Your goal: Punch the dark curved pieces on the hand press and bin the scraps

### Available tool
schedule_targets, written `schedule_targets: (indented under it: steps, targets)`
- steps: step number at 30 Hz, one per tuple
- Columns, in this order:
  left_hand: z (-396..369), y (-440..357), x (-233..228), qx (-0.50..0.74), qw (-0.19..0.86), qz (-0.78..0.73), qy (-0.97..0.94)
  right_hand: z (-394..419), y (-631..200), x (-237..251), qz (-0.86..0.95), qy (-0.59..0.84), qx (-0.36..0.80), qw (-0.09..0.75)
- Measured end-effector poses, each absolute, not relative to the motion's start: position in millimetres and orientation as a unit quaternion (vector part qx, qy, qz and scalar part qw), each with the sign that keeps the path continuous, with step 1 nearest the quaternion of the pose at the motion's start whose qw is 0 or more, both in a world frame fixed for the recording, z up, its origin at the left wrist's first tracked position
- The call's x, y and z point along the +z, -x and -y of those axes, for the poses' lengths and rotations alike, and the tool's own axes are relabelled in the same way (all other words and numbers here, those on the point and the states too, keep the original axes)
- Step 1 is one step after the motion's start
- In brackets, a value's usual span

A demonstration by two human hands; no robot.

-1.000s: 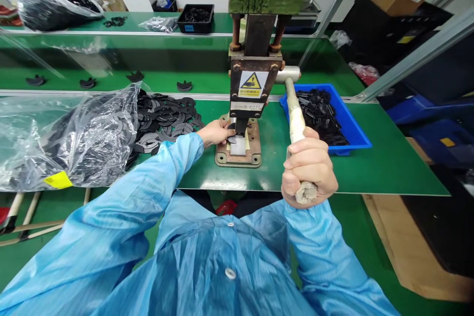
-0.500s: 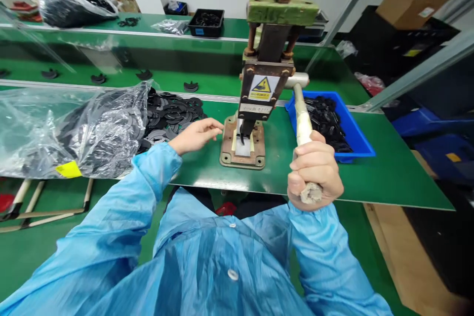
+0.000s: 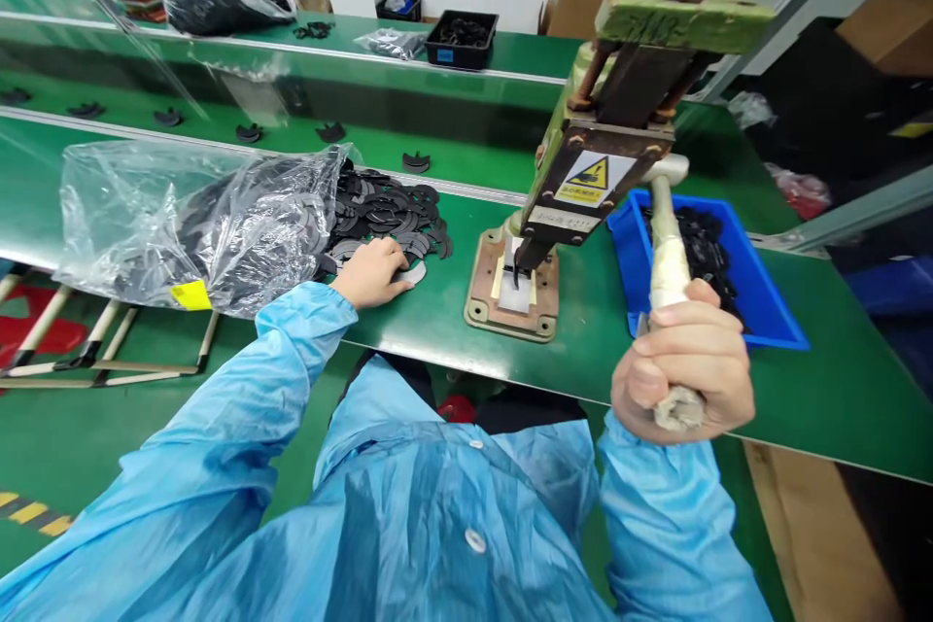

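My right hand [image 3: 685, 369] grips the taped end of the press lever [image 3: 665, 248], pulled down toward me. The lever belongs to a hand press [image 3: 583, 165] with a yellow warning label, standing on a rusty base plate [image 3: 481, 296]; a black piece sits under its punch. My left hand [image 3: 371, 272] rests palm down on the near edge of a pile of flat black crescent-shaped parts [image 3: 386, 214], fingers curled over one part on the green table [image 3: 437, 311].
A clear plastic bag [image 3: 196, 224] full of the same black parts lies left of the pile. A blue bin [image 3: 758, 301] with black pieces stands right of the press. Single parts ride the conveyor belt [image 3: 437, 151] behind. A black tray [image 3: 461, 39] sits farther back.
My left hand left the press base and moved left to the pile of black parts. My right hand stays on the lever. The view has swung left.
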State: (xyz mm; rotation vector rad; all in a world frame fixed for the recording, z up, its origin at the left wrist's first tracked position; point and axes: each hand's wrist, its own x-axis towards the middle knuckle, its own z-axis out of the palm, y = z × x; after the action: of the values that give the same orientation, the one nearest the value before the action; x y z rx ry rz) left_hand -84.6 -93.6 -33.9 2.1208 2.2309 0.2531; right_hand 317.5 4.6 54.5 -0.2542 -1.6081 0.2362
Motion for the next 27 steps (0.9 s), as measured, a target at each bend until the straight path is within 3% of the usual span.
schedule_targets:
  steps: [7, 20, 27]
  targets:
    - [94.9, 85.2, -34.5, 0.066, 0.033, -0.754, -0.653, -8.2, -318.1, 52.5, 0.716, 0.105, 0.102, 0.682]
    - [69.4, 36.5, -19.1, 0.23, 0.117, -0.669, -0.698, -8.2, -315.1, 52.9, 0.713, 0.102, 0.09, 0.688]
    - [41.5, -1.1, -42.4, 0.415, 0.323, -0.682, -0.508, -5.7, -317.5, 54.7, 0.72, 0.107, 0.088, 0.68]
